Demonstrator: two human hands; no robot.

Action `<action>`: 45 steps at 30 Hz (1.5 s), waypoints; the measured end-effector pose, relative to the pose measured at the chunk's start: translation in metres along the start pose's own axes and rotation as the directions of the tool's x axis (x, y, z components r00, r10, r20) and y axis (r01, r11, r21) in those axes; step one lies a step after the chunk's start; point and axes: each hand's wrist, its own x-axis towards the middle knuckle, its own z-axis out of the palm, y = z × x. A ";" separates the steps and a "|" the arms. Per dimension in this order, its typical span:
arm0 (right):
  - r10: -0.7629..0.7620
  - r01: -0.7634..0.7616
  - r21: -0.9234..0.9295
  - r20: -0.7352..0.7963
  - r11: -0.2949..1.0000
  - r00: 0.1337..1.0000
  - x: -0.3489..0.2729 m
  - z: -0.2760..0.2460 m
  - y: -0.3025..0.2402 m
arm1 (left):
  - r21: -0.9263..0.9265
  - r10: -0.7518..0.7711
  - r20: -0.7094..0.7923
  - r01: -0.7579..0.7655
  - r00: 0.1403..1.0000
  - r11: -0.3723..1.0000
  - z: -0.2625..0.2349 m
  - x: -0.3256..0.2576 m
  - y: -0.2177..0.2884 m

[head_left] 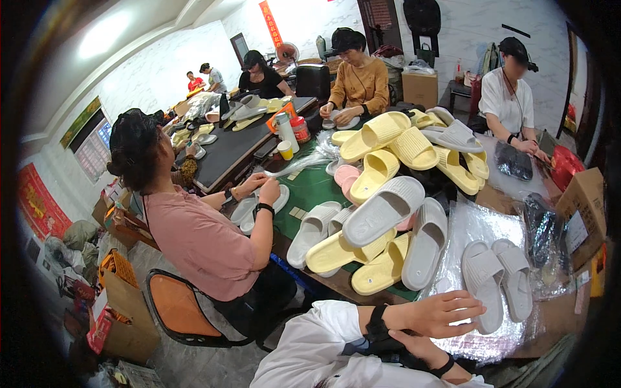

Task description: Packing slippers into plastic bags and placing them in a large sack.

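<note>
White sleeve (339, 320) foremost; left hand (446, 315) just beside grey slide sandals (486, 288) on clear plastic (491, 223).
Left fingers (456, 304) slightly apart; right hand (417, 346) at left wrist's black band (376, 320), its fingers' state too hidden to tell.

The room is brightly lit, a burnt-out white patch being seen on the ceiling (105, 33). Sharp glints are thrown back by the clear plastic sheet (490, 227). The left hand (443, 314) is rendered clearly. Straight edges are bowed outward, and the circular field is bordered by black vignetting.
</note>
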 end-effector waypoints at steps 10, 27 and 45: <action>-0.004 0.022 -0.183 0.093 0.983 0.996 0.001 -0.003 -0.002 | -0.019 -0.030 -0.049 0.029 0.998 0.999 -0.002 -0.001 0.000; -0.671 0.762 -0.231 -0.662 0.605 0.332 -0.027 -0.077 -0.043 | -0.109 -0.413 0.765 0.730 0.495 0.674 -0.022 -0.008 -0.010; -0.933 0.066 -0.987 -0.117 0.148 0.340 -0.019 -0.080 -0.032 | -0.546 -0.435 0.757 0.838 0.488 -0.010 0.095 -0.037 0.045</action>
